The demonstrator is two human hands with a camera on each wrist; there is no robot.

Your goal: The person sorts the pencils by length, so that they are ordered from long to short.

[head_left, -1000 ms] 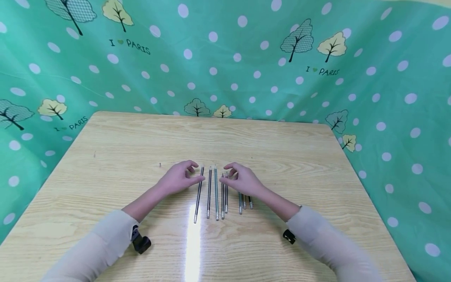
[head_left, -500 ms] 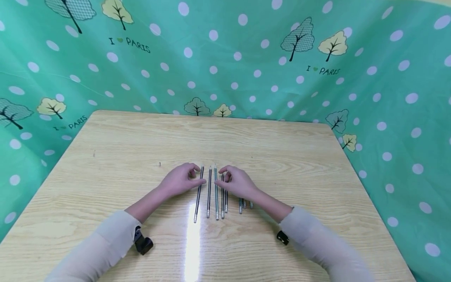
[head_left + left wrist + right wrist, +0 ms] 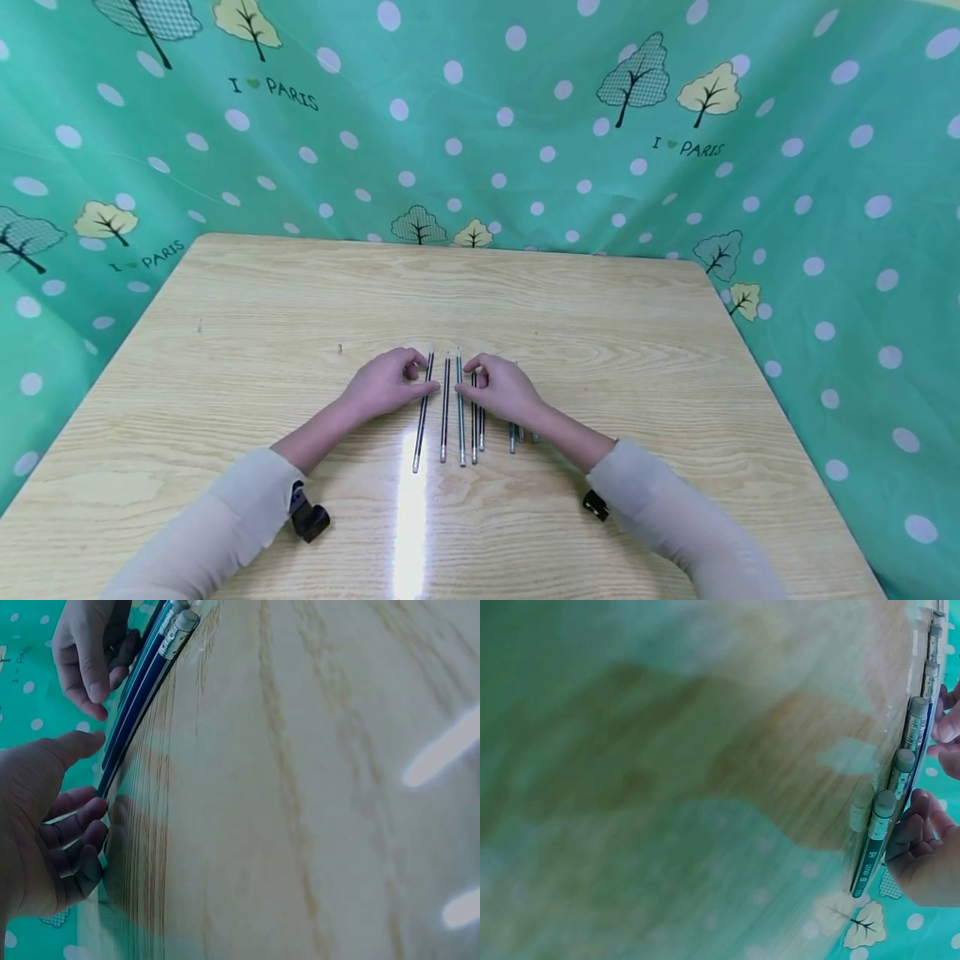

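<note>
At the left of the worktop (image 3: 225,350), the left hand (image 3: 384,383) is held beside a slanted dark pencil (image 3: 421,429), with its thumb reaching across the shaft. The grip is relaxed, thumb and fingers apart; whether the pencil is touched cannot be told. Next, a second dark pencil (image 3: 445,429) is left alone in the middle, with a gap on each side, probably so that it can be reached singly. A teal pencil (image 3: 461,429) is crossed by the thumb tip of the right hand (image 3: 506,390), whose grip is also loose, with fingers and thumb apart (contact is not clear here either). Under this hand, two close dark pencils (image 3: 474,433) are partly covered. Farther right, three pencils (image 3: 512,437) are mostly hidden. All eraser ends are turned to the person, perhaps for neat order.
</note>
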